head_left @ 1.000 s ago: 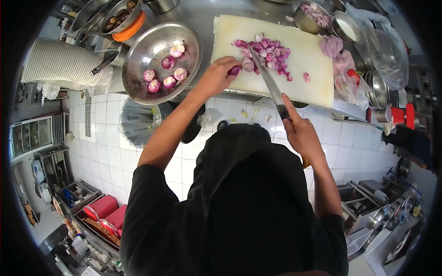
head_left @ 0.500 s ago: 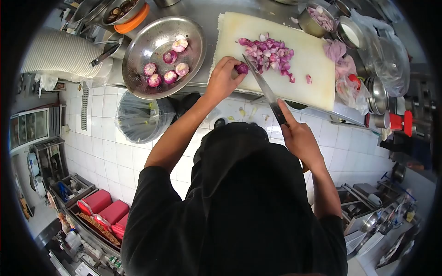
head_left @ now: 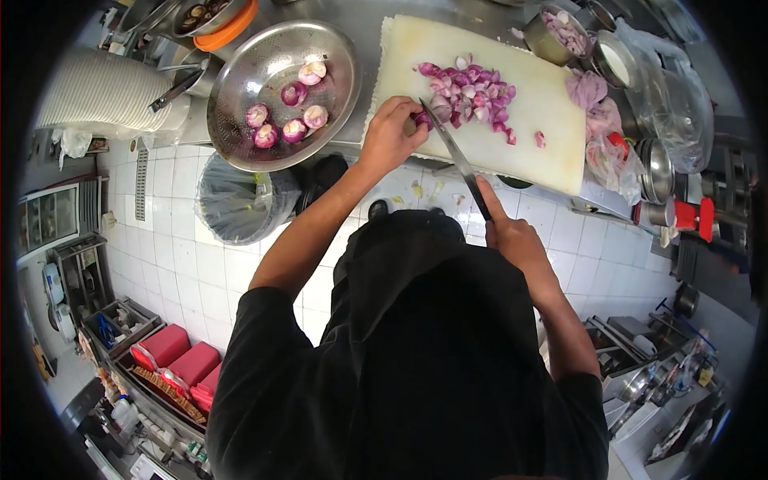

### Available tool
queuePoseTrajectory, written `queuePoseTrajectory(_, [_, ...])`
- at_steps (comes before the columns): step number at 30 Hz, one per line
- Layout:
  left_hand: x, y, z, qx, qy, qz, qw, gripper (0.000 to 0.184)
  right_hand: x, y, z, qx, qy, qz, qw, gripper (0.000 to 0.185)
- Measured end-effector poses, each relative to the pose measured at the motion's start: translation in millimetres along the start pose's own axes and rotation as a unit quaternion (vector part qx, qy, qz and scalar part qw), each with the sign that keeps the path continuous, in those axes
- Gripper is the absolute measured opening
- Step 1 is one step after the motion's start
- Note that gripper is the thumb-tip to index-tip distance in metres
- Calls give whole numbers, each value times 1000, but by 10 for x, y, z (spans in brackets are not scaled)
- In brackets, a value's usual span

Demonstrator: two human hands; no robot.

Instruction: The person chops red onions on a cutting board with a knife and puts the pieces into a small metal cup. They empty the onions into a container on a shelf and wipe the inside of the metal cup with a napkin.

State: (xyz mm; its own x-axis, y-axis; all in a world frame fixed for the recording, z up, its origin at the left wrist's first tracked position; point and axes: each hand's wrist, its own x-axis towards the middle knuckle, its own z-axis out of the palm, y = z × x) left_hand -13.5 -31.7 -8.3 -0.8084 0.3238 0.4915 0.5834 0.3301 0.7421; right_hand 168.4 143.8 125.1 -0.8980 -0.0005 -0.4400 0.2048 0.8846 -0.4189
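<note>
My left hand (head_left: 392,136) is closed on a piece of red onion (head_left: 422,120) at the left edge of the white cutting board (head_left: 544,96). The fingers hide part of that onion. In my right hand (head_left: 516,240) is a kitchen knife (head_left: 456,152), its dark handle gripped with the index finger stretched along it. The blade slants up and left, its tip beside the held onion. Cut red onion pieces (head_left: 476,92) lie heaped just right of the blade, and one small piece (head_left: 540,139) sits apart from them.
A perforated steel bowl (head_left: 232,80) with several peeled red onions stands left of the board. Below it is a lined bin (head_left: 232,204) on the tiled floor. A steel pot (head_left: 544,42) of onion pieces and plastic bags (head_left: 612,160) are at the right.
The knife tip has stayed by the onion while the handle has shifted slightly left. A pale cut onion face now shows beside the blade. My left hand has barely moved.
</note>
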Motion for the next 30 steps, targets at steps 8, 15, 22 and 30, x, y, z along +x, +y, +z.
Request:
queuePoseTrajectory(8, [-16, 52, -69, 30, -7, 30, 999, 28, 360, 137, 398, 1, 22, 3, 1000, 77])
queuePoseTrajectory(15, [247, -133, 78, 64, 6, 27, 998, 30, 285, 244, 175, 69, 132, -59, 987, 70])
queuePoseTrajectory(22, [360, 182, 142, 155, -89, 157, 971, 35, 46, 394, -9, 143, 152, 6, 978, 69])
queuePoseTrajectory(30, [518, 181, 345, 207, -177, 115, 955, 24, -347, 450, -61, 217, 103, 86, 967, 70])
